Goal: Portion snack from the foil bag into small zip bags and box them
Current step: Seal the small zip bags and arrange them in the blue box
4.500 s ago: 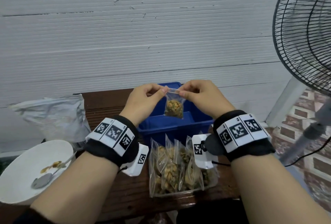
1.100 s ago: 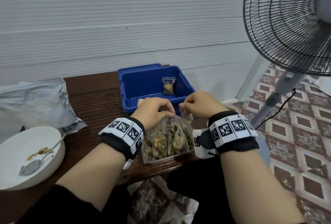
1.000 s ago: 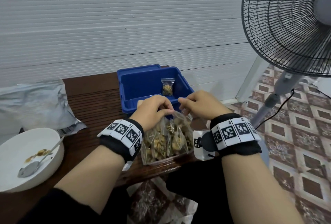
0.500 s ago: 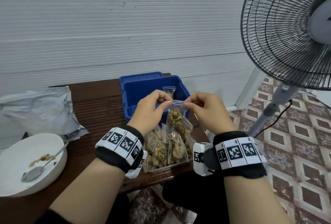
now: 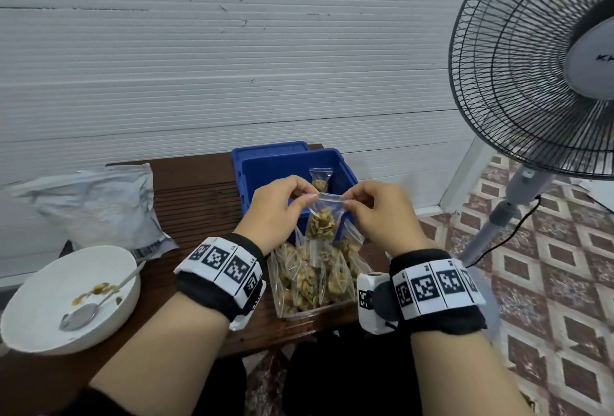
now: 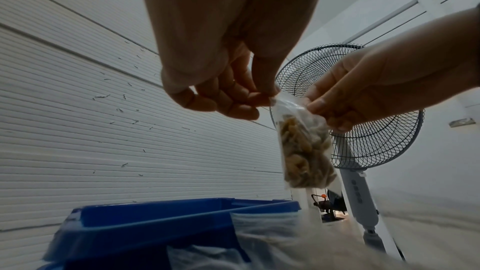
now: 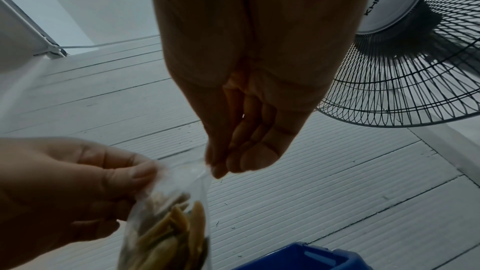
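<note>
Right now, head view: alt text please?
Left hand and right hand pinch the top corners of a small zip bag of snack above a blue box holding one filled bag; more filled bags stand nearer.

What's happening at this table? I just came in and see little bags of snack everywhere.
A person is packing snack portions. The left hand and right hand pinch the top corners of a small filled zip bag, holding it up in front of the blue box. One filled bag already stands in the box. More filled bags wait in a clear tray near the table's front edge.
</note>
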